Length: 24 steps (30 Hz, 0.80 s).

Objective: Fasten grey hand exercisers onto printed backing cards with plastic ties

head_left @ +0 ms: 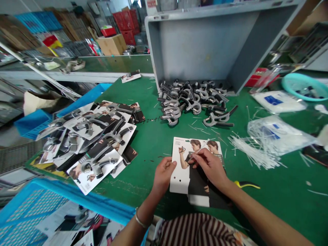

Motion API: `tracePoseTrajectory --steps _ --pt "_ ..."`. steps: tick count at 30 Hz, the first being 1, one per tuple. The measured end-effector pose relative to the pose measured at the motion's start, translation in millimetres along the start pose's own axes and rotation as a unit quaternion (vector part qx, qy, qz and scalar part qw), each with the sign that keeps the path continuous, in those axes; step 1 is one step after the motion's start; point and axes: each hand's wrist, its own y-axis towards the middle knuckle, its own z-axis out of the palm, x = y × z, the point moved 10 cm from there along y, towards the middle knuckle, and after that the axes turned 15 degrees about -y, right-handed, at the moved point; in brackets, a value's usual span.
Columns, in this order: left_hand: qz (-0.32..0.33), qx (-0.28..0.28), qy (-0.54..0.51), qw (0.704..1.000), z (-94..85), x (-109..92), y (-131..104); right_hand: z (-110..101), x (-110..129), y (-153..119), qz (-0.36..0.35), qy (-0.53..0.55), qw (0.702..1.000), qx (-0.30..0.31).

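Note:
A white and black printed backing card [179, 174] lies in front of me with at least one more card under it at the right. My left hand [164, 172] is closed on the card's left edge, thumb and fingertips pressed together. My right hand [208, 167] is over the middle of the card with its thumb and forefinger pinched; whatever is between them is too small to tell. Beyond the cards lies a heap of grey and black hand grip strengtheners [191, 100]. To the right is a bundle of white cable ties [256, 152].
At the left, grips mounted on cards [99, 150] are piled up near a blue crate [28, 205]. A grey bin [205, 48] stands on its side behind the loose grips. Yellow-handled cutters [247, 185], plastic bags [279, 102] and a turquoise basin [304, 85] sit at the right.

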Motion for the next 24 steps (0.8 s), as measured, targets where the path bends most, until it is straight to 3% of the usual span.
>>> tracePoseTrajectory --steps 3,6,9,13,17,21,24 --pt "0.001 -0.012 -0.002 1.0 -6.2 1.9 2.2 3.3 0.3 1.8 -0.04 -0.052 0.998 0.013" --pt "-0.014 -0.015 -0.077 0.997 -10.0 7.7 6.3 4.6 7.5 3.6 -0.104 -0.136 0.985 0.017" --pt "-0.06 0.015 -0.155 0.986 0.1 21.1 8.9 2.0 11.0 3.9 -0.132 -0.159 0.978 0.021" --pt "-0.131 0.032 -0.161 0.978 19.4 45.1 8.5 -2.5 9.4 0.8 -0.135 -0.117 0.983 0.052" --pt "-0.096 0.051 -0.063 0.992 28.9 40.0 15.1 -6.2 6.0 -3.3 -0.143 -0.094 0.983 0.07" --pt "-0.078 0.149 0.079 0.983 40.2 25.9 16.1 -6.1 4.6 -4.2 -0.147 -0.071 0.983 0.084" --pt "-0.077 0.194 0.117 0.971 44.6 22.0 13.1 -5.6 3.4 -3.0 -0.14 -0.072 0.984 0.089"
